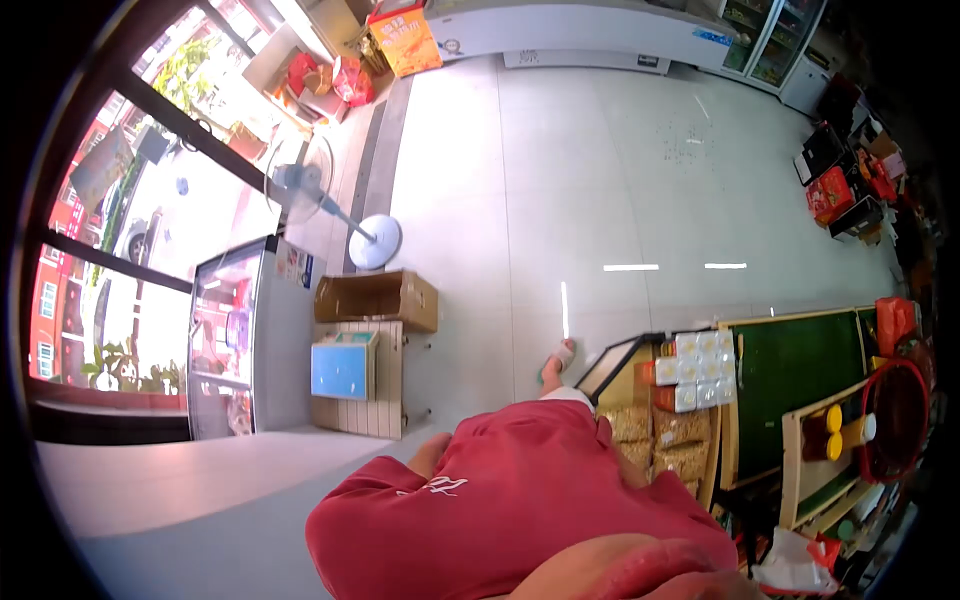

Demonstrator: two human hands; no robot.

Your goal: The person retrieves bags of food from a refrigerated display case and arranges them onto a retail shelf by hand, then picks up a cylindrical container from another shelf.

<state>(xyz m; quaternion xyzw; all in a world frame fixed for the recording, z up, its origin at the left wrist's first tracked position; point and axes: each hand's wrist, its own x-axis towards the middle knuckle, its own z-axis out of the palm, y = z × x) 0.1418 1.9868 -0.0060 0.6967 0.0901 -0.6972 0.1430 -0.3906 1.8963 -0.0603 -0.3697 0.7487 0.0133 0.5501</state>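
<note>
Neither my left hand nor my right hand shows. A red shirt point(540, 480) fills the lower middle of the head view. At its left edge a short stretch of bare left arm point(430, 455) is visible, with the hand hidden. Some skin of the right arm point(632, 470) shows on the other side, beside packs of food point(682, 428) on a wooden stand. Above them are rows of white-topped containers point(700, 360). One foot in a sandal point(560, 362) is on the tiled floor.
An open cardboard box point(420, 302), a slatted table point(390, 400) with a blue-topped box point(340, 371), a standing fan point(375, 242) and a glass display case point(262, 350) are at the left. Green-lined shelving point(800, 365) stands at the right, a white counter point(580, 30) at the back.
</note>
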